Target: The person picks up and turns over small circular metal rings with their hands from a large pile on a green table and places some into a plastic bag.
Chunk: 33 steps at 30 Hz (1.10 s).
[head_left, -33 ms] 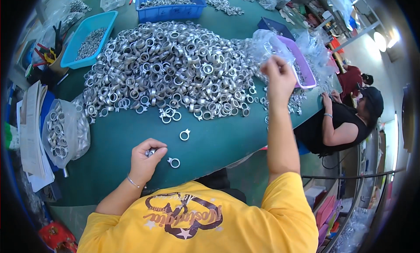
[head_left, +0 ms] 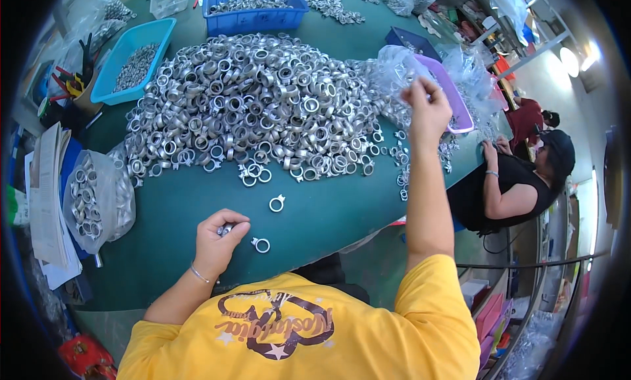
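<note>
My left hand (head_left: 222, 238) is closed near the front of the green table, with bits of silvery metal showing between the fingers; they look like one or more ring clamps. Just right of it lies a loose metal ring clamp (head_left: 262, 246), and a second ring clamp (head_left: 277, 204) rests a little farther away. Reaching out at the right, my right hand (head_left: 430, 110) hovers beside a purple tray (head_left: 465, 121) and a clear plastic bag (head_left: 394, 68). Its fingers are pinched together; what they hold, if anything, is too small to make out.
A big heap of metal ring clamps (head_left: 250, 104) covers the table's middle. Behind it stand a blue bin (head_left: 256, 22) and a turquoise tray (head_left: 105, 91) of small parts. A bag of rings (head_left: 98, 196) sits at left. A co-worker (head_left: 519, 189) works at right.
My right hand has shifted slightly to the right, uncovering more of the small metal parts beside the forearm. My left hand and the two loose ring clamps have stayed in place.
</note>
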Each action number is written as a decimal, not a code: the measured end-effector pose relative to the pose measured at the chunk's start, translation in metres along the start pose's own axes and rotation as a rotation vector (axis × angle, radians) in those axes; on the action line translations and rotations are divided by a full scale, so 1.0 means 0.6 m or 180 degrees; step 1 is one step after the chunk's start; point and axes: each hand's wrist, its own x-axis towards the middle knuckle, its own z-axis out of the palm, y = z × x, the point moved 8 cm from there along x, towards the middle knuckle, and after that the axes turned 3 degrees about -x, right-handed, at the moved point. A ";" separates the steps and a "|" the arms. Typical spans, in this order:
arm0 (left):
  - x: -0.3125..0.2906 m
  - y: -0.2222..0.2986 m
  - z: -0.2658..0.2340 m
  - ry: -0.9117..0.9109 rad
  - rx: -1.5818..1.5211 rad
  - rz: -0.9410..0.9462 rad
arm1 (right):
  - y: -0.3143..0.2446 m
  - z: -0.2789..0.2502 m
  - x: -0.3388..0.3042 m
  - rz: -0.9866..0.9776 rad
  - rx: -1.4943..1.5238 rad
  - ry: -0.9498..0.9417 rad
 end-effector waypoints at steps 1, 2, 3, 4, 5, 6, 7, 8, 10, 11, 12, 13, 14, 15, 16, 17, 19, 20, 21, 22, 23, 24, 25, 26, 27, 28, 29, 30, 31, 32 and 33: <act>0.003 -0.001 -0.002 0.0005 0.0014 0.0042 | 0.019 -0.013 0.034 0.0057 0.0384 0.0050; 0.005 -0.004 -0.004 0.0016 0.0027 0.0070 | 0.048 -0.026 0.063 0.0213 0.0418 0.0153; 0.002 -0.009 -0.012 0.0077 0.0048 0.0074 | 0.061 -0.029 0.070 0.0276 0.0337 0.0212; 0.002 -0.007 -0.013 0.0076 0.0092 0.0096 | 0.057 -0.026 0.061 0.0102 0.0126 0.0122; 0.002 -0.005 -0.019 0.0157 0.0171 0.0079 | 0.049 0.001 0.029 -0.0015 -0.0031 -0.0029; 0.004 -0.004 -0.022 0.0230 0.0246 0.0056 | 0.045 0.023 -0.006 0.0100 -0.0120 -0.0278; 0.004 -0.003 -0.022 0.0178 0.0233 0.0063 | 0.032 0.050 -0.051 0.0038 -0.0745 -0.0791; 0.004 -0.002 -0.024 0.0213 0.0216 0.0049 | 0.022 0.091 -0.116 0.0217 -0.1034 -0.1496; 0.004 0.005 -0.015 0.0147 0.0145 0.0105 | -0.011 0.133 -0.249 -0.0044 -0.1183 -0.2298; 0.003 0.009 -0.010 0.0089 0.0104 0.0170 | -0.015 0.152 -0.302 -0.0179 -0.1293 -0.2766; 0.002 0.013 -0.008 0.0035 0.0061 0.0240 | -0.006 0.165 -0.344 -0.0212 -0.1708 -0.3028; 0.002 0.014 -0.007 0.0032 0.0101 0.0281 | -0.001 0.173 -0.371 0.0063 -0.2066 -0.3303; 0.001 0.014 -0.007 0.0026 0.0145 0.0318 | -0.001 0.178 -0.385 0.0101 -0.2032 -0.3234; 0.000 0.014 -0.010 0.0017 0.0193 0.0352 | 0.000 0.182 -0.396 0.0144 -0.1996 -0.3163; -0.002 0.014 -0.010 -0.0033 0.0297 0.0367 | -0.009 0.184 -0.399 0.0127 -0.2119 -0.3150; -0.002 0.017 -0.010 -0.0043 0.0411 0.0413 | -0.007 0.187 -0.403 0.0218 -0.1877 -0.3145; 0.000 0.025 -0.002 -0.0069 0.0634 0.0511 | 0.001 0.192 -0.403 0.0398 -0.1402 -0.3119; 0.000 0.023 0.001 -0.0137 0.0716 0.0456 | 0.009 0.193 -0.413 0.0925 -0.0966 -0.3290; 0.000 0.025 0.003 -0.0195 0.0763 0.0521 | 0.009 0.194 -0.422 0.1175 -0.0626 -0.3289; -0.001 0.026 0.007 -0.0260 0.0799 0.0579 | 0.008 0.191 -0.433 0.1432 -0.0300 -0.3279; -0.001 0.026 0.010 -0.0324 0.0835 0.0638 | 0.007 0.191 -0.443 0.1688 0.0026 -0.3260; -0.001 0.026 0.011 -0.0370 0.0757 0.0625 | 0.002 0.192 -0.448 0.1681 0.0078 -0.3278; -0.002 0.028 0.012 -0.0411 0.0670 0.0640 | -0.007 0.192 -0.447 0.1397 0.0075 -0.3250; -0.002 0.030 0.014 -0.0452 0.0582 0.0655 | -0.015 0.191 -0.447 0.1115 0.0073 -0.3217; -0.004 0.030 0.015 -0.0495 0.0495 0.0670 | -0.025 0.191 -0.446 0.0834 0.0072 -0.3178; -0.005 0.033 0.014 -0.0488 0.0543 0.0760 | -0.039 0.191 -0.440 0.0513 0.0134 -0.3043; -0.006 0.035 0.014 -0.0484 0.0591 0.0849 | -0.055 0.191 -0.436 0.0196 0.0195 -0.2902; -0.007 0.038 0.015 -0.0481 0.0639 0.0938 | -0.069 0.189 -0.433 -0.0119 0.0255 -0.2753; -0.007 0.036 0.015 -0.0497 0.0612 0.0902 | -0.063 0.190 -0.434 0.0039 0.0321 -0.2804; -0.008 0.036 0.016 -0.0515 0.0584 0.0867 | -0.056 0.189 -0.436 0.0198 0.0384 -0.2853; -0.008 0.036 0.017 -0.0534 0.0556 0.0831 | -0.050 0.189 -0.438 0.0359 0.0447 -0.2898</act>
